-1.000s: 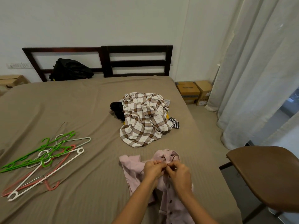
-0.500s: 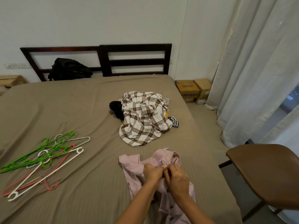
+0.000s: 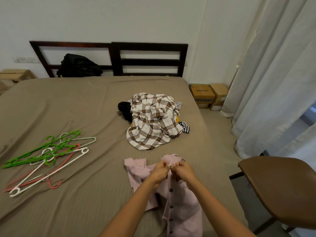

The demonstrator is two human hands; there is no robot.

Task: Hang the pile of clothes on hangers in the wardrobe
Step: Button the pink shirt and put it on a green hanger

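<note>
A pale pink button shirt (image 3: 181, 204) lies on the bed near its front edge, dark buttons running down its placket. My left hand (image 3: 159, 172) and my right hand (image 3: 183, 171) both pinch the shirt near its collar, at a dark button between my fingertips. Farther back, a pile of clothes (image 3: 153, 122) is topped by a brown-and-white checked shirt, with black, yellow and striped pieces under it. A heap of hangers (image 3: 46, 154) in green, white and pink lies at the left of the bed. No wardrobe is in view.
The brown bed sheet (image 3: 85, 194) fills most of the view. A black bag (image 3: 77, 65) leans on the dark headboard (image 3: 150, 60). Cardboard boxes (image 3: 207, 95) stand on the floor by white curtains (image 3: 273, 82). A brown chair (image 3: 282, 190) is at the right.
Both hands stay together at the pink shirt's collar, fingers working slightly at the top button. The view has tilted a little; the shirt sits a bit farther from me.
</note>
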